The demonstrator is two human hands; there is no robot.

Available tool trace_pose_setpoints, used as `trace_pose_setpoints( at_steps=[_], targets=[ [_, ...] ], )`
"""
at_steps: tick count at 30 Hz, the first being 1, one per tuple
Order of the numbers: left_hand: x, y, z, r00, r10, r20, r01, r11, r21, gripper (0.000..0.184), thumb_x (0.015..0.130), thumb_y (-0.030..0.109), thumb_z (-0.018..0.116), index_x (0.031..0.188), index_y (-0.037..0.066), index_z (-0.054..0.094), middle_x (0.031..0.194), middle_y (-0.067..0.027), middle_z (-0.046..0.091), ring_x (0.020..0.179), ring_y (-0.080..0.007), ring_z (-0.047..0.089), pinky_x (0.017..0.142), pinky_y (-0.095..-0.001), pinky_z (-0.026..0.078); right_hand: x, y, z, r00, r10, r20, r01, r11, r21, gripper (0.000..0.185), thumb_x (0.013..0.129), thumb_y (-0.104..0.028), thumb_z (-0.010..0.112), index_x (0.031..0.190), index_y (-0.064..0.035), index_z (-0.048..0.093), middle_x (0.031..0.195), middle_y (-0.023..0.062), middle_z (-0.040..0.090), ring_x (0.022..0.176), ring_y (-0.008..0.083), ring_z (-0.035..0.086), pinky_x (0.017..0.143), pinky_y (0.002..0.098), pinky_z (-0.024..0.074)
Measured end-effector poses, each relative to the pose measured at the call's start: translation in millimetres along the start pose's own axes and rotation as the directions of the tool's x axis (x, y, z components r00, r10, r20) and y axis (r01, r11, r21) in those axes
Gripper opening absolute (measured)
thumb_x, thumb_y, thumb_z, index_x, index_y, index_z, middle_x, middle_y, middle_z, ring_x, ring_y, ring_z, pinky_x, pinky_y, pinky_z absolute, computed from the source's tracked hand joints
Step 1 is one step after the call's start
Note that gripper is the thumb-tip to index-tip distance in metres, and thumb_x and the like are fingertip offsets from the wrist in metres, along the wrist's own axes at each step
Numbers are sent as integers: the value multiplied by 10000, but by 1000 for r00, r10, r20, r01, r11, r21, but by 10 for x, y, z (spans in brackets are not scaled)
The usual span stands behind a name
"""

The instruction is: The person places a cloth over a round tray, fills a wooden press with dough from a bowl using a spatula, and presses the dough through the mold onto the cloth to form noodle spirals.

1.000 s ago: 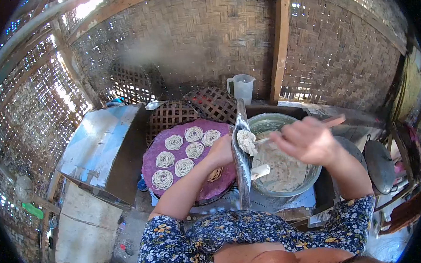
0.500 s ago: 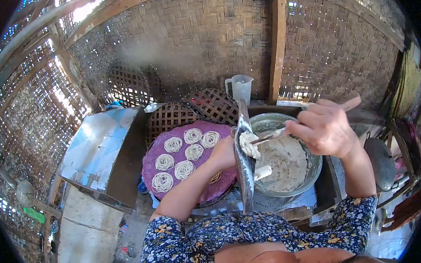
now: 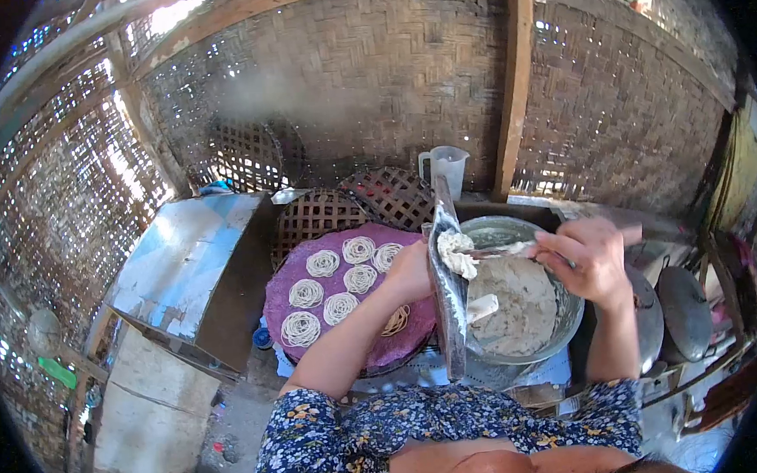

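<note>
My left hand (image 3: 409,272) is closed at the side of an upright wooden press (image 3: 450,319), its fingers partly hidden behind it. A lump of pale dough (image 3: 458,254) sits at the opening of the press. My right hand (image 3: 590,261) grips a wooden-handled utensil (image 3: 505,250), whose tip touches the dough. Below it is a metal basin (image 3: 572,333) holding more dough (image 3: 521,306), with a white scraper (image 3: 483,306) at its left side. Left of the press, round noodle nests (image 3: 340,308) lie on a purple cloth-covered round tray (image 3: 279,286).
Woven baskets (image 3: 317,219) and a clear plastic jug (image 3: 445,167) stand behind. A blue and white topped box (image 3: 185,261) is at the left. Dark pans (image 3: 685,313) are at the right, and a wooden post (image 3: 517,89) rises against the woven wall.
My right hand rose with the utensil, then came down again, and the utensil's tip now lies against the dough at the press. My left hand keeps its place at the press.
</note>
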State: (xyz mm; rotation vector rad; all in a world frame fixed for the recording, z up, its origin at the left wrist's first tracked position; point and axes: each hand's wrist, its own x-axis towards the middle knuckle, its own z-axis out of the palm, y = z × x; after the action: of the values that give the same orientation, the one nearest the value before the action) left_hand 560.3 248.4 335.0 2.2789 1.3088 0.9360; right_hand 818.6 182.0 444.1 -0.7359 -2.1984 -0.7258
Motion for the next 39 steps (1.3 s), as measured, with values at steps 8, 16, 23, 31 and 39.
trace_pose_setpoints(
  at_steps=[8, 16, 23, 31, 39],
  targets=[
    [138, -159, 266, 995, -76, 64, 78, 211, -974, 298, 867, 114, 471, 1144, 9, 507, 1112, -70, 563, 995, -185, 550, 867, -316, 433, -547, -345, 765, 675, 722, -152, -595, 654, 467, 201, 678, -34, 709, 865, 3, 647, 702, 111, 625, 591, 174, 610, 533, 268, 484],
    [85, -392, 217, 964, -246, 103, 247, 680, -691, 321, 748, 146, 632, 1039, 18, 588, 960, -81, 626, 896, -166, 588, 785, -305, 451, -633, -535, 725, 854, 519, -37, -457, 783, 423, 195, 661, -107, 747, 810, -29, 649, 632, 82, 614, 530, 169, 589, 494, 265, 454],
    [223, -486, 649, 990, 16, -138, -84, 861, -502, 387, 761, 244, 593, 1094, 53, 538, 993, -140, 616, 884, -245, 601, 794, -349, 464, -625, -337, 1005, 729, 674, -116, -598, 711, 369, 221, 678, -110, 732, 858, -10, 652, 669, 121, 623, 554, 181, 605, 511, 257, 469],
    [213, -728, 297, 977, -209, -42, 78, 534, -842, 290, 762, 196, 605, 979, 10, 558, 888, -124, 609, 772, -267, 619, 689, -411, 517, -896, -472, 677, 652, 622, 433, -669, 204, 715, 175, 711, -37, 701, 868, 10, 641, 732, 29, 615, 649, 53, 548, 565, 212, 442],
    [-35, -694, -289, 978, -57, -201, -197, 69, -978, 355, 557, 40, 644, 897, 52, 544, 928, -95, 516, 882, -392, 587, 720, -580, 504, -1261, -43, 546, 340, 902, 266, -937, 350, 11, 283, 750, -284, 662, 885, -35, 650, 699, 100, 644, 649, 191, 617, 649, 318, 477]
  ],
)
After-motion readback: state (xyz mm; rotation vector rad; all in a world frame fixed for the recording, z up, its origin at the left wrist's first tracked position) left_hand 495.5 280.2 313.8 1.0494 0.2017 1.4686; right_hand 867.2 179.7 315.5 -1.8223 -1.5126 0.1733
